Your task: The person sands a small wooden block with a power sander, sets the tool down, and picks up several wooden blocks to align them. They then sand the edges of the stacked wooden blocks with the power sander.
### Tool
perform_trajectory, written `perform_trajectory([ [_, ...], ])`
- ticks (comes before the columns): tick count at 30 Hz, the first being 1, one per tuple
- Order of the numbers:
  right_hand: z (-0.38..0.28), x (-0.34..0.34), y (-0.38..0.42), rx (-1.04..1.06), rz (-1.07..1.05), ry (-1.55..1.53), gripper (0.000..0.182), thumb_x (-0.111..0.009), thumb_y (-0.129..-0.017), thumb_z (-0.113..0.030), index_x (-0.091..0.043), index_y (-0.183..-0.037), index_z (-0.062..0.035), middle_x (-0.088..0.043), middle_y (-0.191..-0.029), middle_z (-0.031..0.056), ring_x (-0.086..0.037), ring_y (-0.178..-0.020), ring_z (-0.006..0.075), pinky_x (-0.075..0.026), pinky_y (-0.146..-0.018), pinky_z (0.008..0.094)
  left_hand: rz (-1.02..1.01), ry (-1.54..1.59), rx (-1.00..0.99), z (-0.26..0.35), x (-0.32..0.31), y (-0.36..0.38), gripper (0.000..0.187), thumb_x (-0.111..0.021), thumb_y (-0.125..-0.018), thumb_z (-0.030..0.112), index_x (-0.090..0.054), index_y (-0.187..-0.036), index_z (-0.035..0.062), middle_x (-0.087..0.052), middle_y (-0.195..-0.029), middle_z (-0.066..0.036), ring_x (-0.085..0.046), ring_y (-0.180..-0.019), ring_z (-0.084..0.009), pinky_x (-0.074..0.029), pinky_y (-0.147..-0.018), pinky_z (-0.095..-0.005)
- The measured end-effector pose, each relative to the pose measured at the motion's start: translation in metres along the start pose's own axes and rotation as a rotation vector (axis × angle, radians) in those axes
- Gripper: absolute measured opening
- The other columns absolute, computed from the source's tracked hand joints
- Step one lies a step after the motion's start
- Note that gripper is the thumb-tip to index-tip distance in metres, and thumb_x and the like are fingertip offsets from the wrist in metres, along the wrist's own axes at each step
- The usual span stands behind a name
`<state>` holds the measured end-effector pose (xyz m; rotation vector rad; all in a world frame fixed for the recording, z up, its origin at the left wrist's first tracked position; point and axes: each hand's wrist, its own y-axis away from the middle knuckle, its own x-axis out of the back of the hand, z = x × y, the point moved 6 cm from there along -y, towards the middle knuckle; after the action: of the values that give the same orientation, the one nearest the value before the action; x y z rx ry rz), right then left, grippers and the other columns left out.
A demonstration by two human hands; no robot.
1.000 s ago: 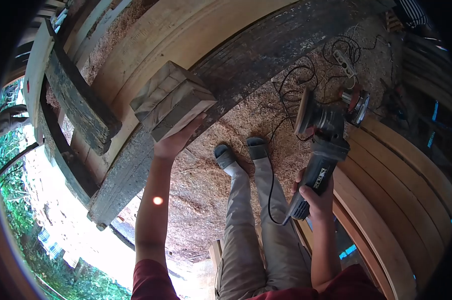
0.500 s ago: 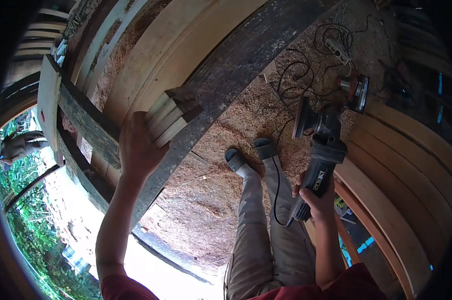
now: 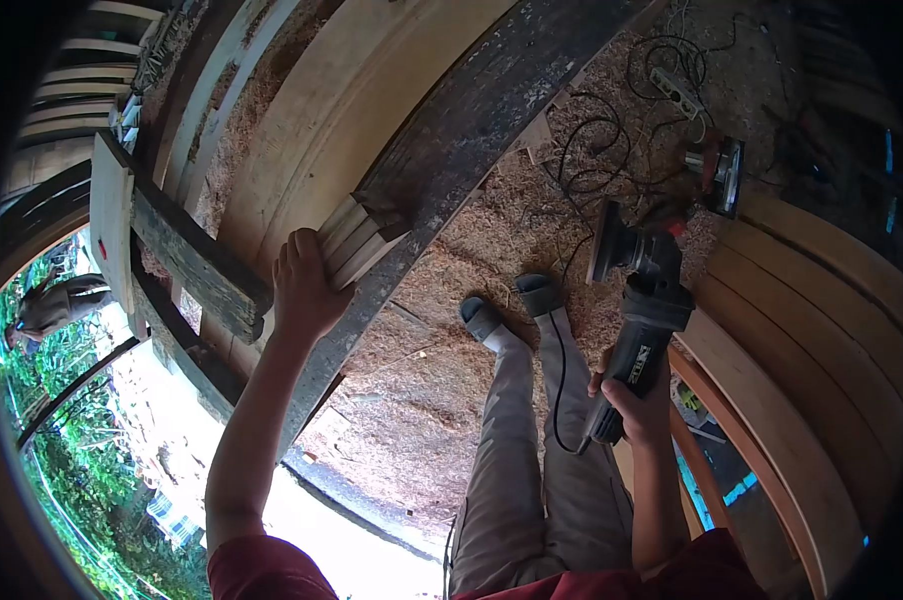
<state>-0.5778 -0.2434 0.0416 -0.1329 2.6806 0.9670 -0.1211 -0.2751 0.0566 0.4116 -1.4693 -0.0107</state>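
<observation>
In my right hand [image 3: 636, 402] is a black angle grinder [image 3: 644, 335], gripped round its body. Its disc [image 3: 606, 242] is at the upper end and faces left, away from any wood. My left hand [image 3: 308, 285] is closed round the near end of several short wooden strips [image 3: 357, 240], held side by side. They lie over the dark, worn beam [image 3: 512, 85] of the bench, with their far ends pointing up and right. The fingertips of that hand are partly hidden.
A wide pale plank [image 3: 322, 120] lies along the bench. A dark board [image 3: 197, 250] juts in from the left. Cables and a power strip [image 3: 676, 92] lie on the sawdust-covered floor [image 3: 472, 235], near another tool [image 3: 717, 175]. Long boards [image 3: 802, 300] are at right. Another person [image 3: 62, 305] is outside, left.
My left hand and the wooden strips have come down slightly and turned, so their far end faces show less. The grinder has barely moved, and the whole view has shifted a little.
</observation>
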Motion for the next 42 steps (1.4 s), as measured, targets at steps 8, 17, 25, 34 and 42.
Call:
perform_trajectory([
  [8, -0.014, -0.016, 0.003, -0.110, -0.045, -0.119, 0.065, -0.076, -0.077, 0.004, -0.050, -0.137, -0.0042, -0.069, -0.102, 0.0130, -0.074, -0.084, 0.0250, -0.062, -0.077, 0.0425, -0.008, 0.000, 0.027, 0.002, 0.001, 0.000, 0.077, -0.095, -0.069, 0.020, -0.041, -0.123, 0.0060, -0.054, -0.125, -0.020, -0.055, -0.121, -0.0439, -0.046, -0.104, -0.0588],
  [17, -0.023, -0.041, -0.012, -0.403, -0.151, 0.027, 0.049, -0.082, -0.084, 0.000, -0.056, -0.125, -0.0037, -0.071, -0.095, 0.0119, -0.073, -0.075, 0.0229, -0.062, -0.069, 0.0420, 0.017, 0.064, 0.044, -0.001, -0.002, 0.001, 0.075, -0.093, -0.069, 0.017, -0.041, -0.123, 0.0062, -0.054, -0.124, -0.020, -0.055, -0.121, -0.0439, -0.048, -0.102, -0.0579],
  [25, -0.033, -0.096, -0.045, -0.364, -0.237, 0.142, 0.048, -0.084, -0.084, 0.003, -0.057, -0.124, -0.0041, -0.070, -0.094, 0.0097, -0.073, -0.076, 0.0209, -0.062, -0.068, 0.0397, -0.035, 0.057, 0.081, 0.001, 0.004, 0.001, 0.075, -0.092, -0.070, 0.016, -0.042, -0.125, 0.0050, -0.053, -0.124, -0.020, -0.055, -0.122, -0.0412, -0.049, -0.103, -0.0556],
  [34, -0.019, -0.139, -0.082, -0.377, -0.357, 0.266, 0.041, -0.081, -0.084, 0.000, -0.059, -0.118, -0.0005, -0.071, -0.090, 0.0123, -0.073, -0.070, 0.0232, -0.060, -0.065, 0.0399, -0.029, 0.076, 0.098, 0.000, 0.002, 0.002, 0.072, -0.091, -0.070, 0.013, -0.045, -0.125, 0.0045, -0.053, -0.122, -0.018, -0.056, -0.118, -0.0396, -0.049, -0.103, -0.0542],
  [42, -0.010, -0.143, -0.093, -0.452, -0.400, 0.367, 0.034, -0.081, -0.082, 0.000, -0.060, -0.110, -0.0011, -0.070, -0.083, 0.0117, -0.073, -0.067, 0.0234, -0.059, -0.063, 0.0393, -0.057, 0.118, 0.111, -0.001, 0.001, 0.001, 0.074, -0.089, -0.069, 0.012, -0.045, -0.128, 0.0046, -0.051, -0.124, -0.020, -0.054, -0.121, -0.0418, -0.047, -0.104, -0.0565],
])
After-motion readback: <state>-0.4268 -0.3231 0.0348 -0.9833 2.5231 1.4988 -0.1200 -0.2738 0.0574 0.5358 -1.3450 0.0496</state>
